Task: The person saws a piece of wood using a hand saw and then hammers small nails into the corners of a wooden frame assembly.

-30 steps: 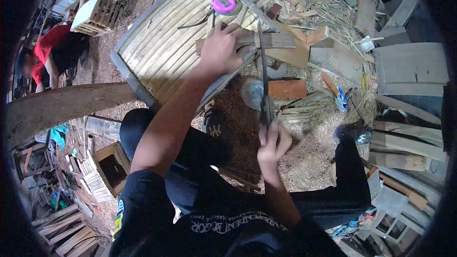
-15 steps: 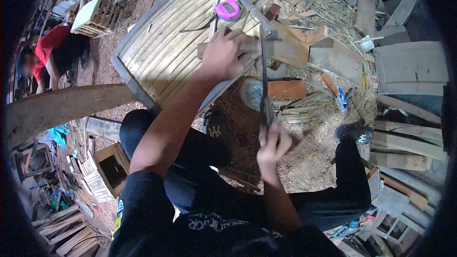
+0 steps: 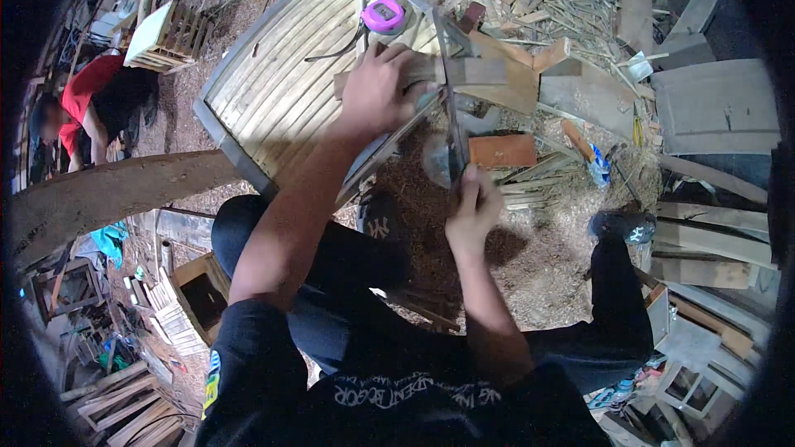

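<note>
My left hand (image 3: 377, 93) is closed over a short wooden board (image 3: 482, 72), pressing it onto a pale slatted panel with a grey frame (image 3: 286, 74). The board sticks out past the panel's right edge. Across it stands a thin, dark handsaw (image 3: 453, 120), seen nearly edge-on, just right of my left hand. My right hand (image 3: 472, 211) grips the saw at its near end; the handle is mostly hidden by the fingers. Beyond my left hand, a pink tape measure (image 3: 383, 14) rests on the slats next to a thin wooden strip.
A reddish-brown block (image 3: 502, 151) lies right of the saw among sawdust and offcuts. A thick curved plank (image 3: 124, 190) reaches in from the left. Another person in a red shirt (image 3: 91, 87) bends at the far left. Stacked boards (image 3: 712, 240) line the right side.
My right hand and the saw have moved away from my body, up along the cut line. My left hand still holds the board on the panel.
</note>
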Demonstrator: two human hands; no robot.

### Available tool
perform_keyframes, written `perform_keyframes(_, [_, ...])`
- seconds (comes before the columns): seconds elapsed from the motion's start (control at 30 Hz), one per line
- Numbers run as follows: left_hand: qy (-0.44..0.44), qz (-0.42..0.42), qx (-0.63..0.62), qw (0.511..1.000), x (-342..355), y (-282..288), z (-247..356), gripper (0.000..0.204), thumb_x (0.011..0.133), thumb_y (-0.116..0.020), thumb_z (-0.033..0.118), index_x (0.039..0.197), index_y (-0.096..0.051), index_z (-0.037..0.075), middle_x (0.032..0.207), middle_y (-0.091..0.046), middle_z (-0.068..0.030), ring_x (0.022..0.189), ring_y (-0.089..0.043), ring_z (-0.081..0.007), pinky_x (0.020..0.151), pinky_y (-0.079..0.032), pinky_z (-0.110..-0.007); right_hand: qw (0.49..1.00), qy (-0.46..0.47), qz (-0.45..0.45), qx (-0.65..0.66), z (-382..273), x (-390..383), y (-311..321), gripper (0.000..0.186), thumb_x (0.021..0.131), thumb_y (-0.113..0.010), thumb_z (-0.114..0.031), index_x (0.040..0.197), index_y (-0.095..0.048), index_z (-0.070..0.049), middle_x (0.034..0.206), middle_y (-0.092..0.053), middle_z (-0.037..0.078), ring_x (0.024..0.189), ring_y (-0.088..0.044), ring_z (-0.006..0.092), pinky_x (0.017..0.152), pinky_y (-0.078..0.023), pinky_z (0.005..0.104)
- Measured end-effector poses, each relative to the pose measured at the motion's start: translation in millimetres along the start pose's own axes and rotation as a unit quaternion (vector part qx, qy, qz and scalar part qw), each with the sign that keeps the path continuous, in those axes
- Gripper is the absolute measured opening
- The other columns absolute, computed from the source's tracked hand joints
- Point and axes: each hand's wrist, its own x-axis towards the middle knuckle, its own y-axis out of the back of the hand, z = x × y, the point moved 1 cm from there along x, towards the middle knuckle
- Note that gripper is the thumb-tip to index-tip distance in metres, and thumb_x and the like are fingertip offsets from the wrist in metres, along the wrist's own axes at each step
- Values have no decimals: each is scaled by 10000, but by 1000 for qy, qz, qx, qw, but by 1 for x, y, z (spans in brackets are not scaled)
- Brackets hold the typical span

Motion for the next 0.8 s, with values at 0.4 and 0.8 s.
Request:
perform_keyframes(0.4, [5,-3,-16,1000,-1,0,-7,478,842,-772,398,1183,-673,79,1217,-643,-93,1198,-547,-369,1022,-472,-495,985,109,58,-121,-17,6,-7,377,1073,-568,-284,821,-570,-4,745,-517,42,624,-504,132,513,-363,283])
perform_keyframes(0.8, [10,8,-128,992,-3,19,-2,431,908,-749,337,1211,-663,42,1095,-687,-160,1060,-633,-378,933,-515,-451,986,-70,48,144,-27,6,50,394,1060,-515,-263,734,-500,-42,641,-461,-7,549,-400,76,511,-277,279])
